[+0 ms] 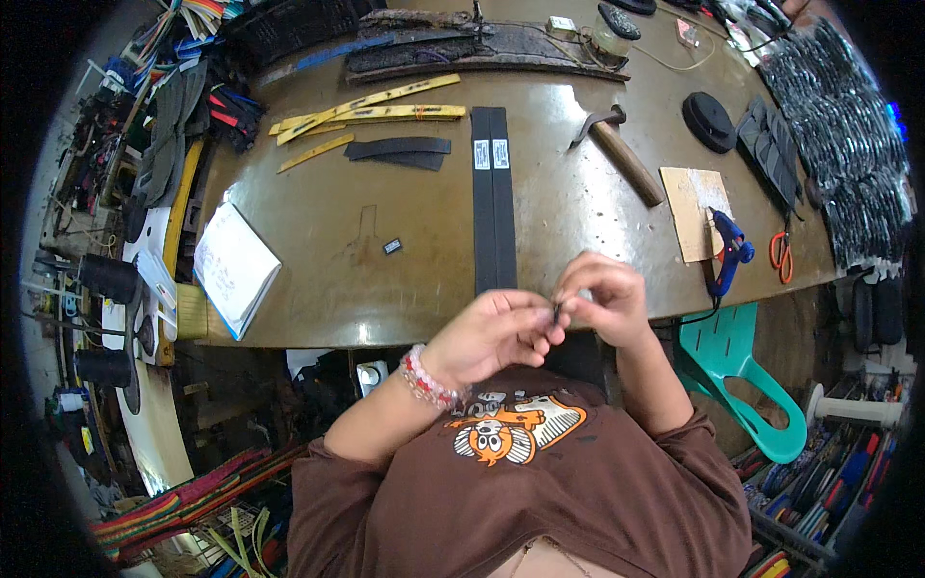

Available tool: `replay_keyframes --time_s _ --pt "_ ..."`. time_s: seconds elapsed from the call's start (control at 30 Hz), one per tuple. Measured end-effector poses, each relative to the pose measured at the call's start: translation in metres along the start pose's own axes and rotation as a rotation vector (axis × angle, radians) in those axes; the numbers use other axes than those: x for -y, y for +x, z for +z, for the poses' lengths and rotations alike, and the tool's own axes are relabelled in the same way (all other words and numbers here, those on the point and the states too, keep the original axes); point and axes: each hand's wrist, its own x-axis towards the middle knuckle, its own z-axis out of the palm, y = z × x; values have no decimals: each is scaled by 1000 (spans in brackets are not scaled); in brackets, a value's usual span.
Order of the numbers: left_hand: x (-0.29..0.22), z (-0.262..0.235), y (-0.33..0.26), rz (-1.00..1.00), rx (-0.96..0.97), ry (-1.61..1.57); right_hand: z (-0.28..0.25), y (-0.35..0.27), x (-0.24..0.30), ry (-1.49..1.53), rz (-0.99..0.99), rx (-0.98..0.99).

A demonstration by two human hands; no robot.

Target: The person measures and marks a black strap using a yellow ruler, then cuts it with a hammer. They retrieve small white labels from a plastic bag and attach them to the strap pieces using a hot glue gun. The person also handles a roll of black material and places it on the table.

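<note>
My left hand (pixel 493 332), with beaded bracelets (pixel 429 383) at its wrist, meets my right hand (pixel 609 297) just over the table's near edge. Fingertips of both are pinched together on a small dark piece (pixel 556 314), too covered to tell its kind. Just beyond them, two long black straps (pixel 495 231) lie side by side, pointing away from me. Each strap carries a white printed label (pixel 482 154) toward its far end. To the left, a small dark tag with light print (pixel 391 247) rests alone on the table.
A hammer (pixel 628 164) lies right of the straps. Farther right are a blue glue gun (pixel 728 252) on a board (pixel 679 217) and orange-handled scissors (pixel 782 255). Yellow strips (pixel 376 108), black pieces (pixel 400 149) and a notebook (pixel 236 265) lie left. A green stool (pixel 742 376) stands at the near right.
</note>
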Motion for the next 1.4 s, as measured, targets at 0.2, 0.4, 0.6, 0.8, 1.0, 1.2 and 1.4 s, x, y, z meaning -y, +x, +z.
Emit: replay_keyframes --time_s 0.2,0.4,0.6,0.8,1.0,1.2,1.4 --pt "-40 -58 29 514 -362 2232 -21 3 -7 -374 413 -227" --pt "-55 -72 61 492 -294 2254 -8 -7 -25 -524 551 -80" --pt "-54 -71 55 418 -263 2246 9 1 -29 -623 549 12" --pt "-54 -84 52 385 -195 2249 14 10 -27 -687 553 51" --pt "-54 -85 52 358 -190 2275 17 10 -29 -709 555 48" --pt "-54 -81 52 349 -209 2273 21 10 -27 -725 593 37" --pt "-54 -80 52 374 -218 2265 25 10 -24 -727 580 13"
